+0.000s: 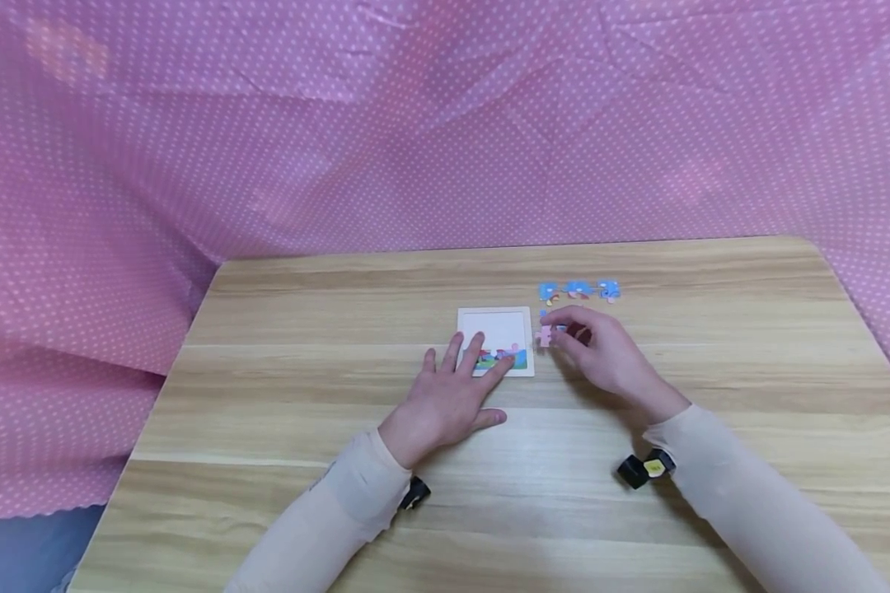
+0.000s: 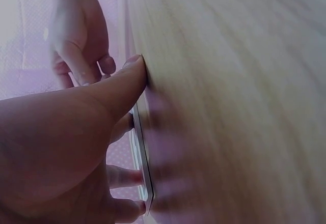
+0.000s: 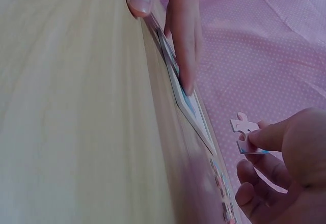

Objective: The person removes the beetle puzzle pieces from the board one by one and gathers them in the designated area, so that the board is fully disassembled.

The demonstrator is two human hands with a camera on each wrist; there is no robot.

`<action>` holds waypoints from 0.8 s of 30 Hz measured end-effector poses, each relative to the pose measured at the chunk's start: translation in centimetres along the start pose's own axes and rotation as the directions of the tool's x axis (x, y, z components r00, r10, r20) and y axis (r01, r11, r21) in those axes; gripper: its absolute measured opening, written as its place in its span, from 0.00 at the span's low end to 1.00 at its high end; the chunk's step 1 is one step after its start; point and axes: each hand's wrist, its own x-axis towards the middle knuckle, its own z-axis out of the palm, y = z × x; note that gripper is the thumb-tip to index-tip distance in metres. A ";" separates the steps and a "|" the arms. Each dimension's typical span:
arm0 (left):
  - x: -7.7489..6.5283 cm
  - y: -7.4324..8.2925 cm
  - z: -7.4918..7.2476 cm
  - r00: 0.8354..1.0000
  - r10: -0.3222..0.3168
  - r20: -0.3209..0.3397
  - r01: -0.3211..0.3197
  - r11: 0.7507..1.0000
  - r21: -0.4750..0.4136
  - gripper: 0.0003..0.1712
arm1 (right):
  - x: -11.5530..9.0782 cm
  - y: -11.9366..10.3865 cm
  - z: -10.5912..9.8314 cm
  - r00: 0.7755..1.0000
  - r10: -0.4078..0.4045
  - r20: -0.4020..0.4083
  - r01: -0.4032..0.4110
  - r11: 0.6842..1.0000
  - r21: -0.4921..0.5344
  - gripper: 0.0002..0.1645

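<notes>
My left hand (image 1: 445, 403) lies with spread fingers on a white square puzzle tray (image 1: 531, 329). Its fingertips touch the lower part of the tray, where colourful jigsaw pieces (image 1: 520, 360) sit along the bottom; the upper part shows bare white. Just right of the tray, my right hand (image 1: 608, 354) pinches a pink jigsaw piece (image 3: 241, 126) between thumb and fingers. In the right wrist view that piece is held up off the table, its knob pointing upward. Part of the tray's lower left is hidden under the left hand.
Beyond the right hand, a row of loose blue jigsaw pieces (image 1: 578, 289) lies on the wooden table (image 1: 304, 371). More loose pieces (image 3: 222, 191) lie beside the tray, partly hidden by the right hand in the head view. A pink dotted cloth (image 1: 445, 148) hangs behind the table.
</notes>
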 end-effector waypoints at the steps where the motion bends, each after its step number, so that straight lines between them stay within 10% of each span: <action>1: 0.0 0.0 0.0 1.000 0.001 0.001 -0.001 1.000 -0.002 0.47 | -0.1 0.1 -0.2 1.000 0.000 -0.004 0.000 1.000 0.000 0.18; 24: 0.1 0.0 -0.3 1.000 -0.005 0.030 0.006 1.000 -0.008 0.47 | -0.9 3.1 -4.2 0.997 0.034 -0.075 -0.038 0.998 -0.040 0.17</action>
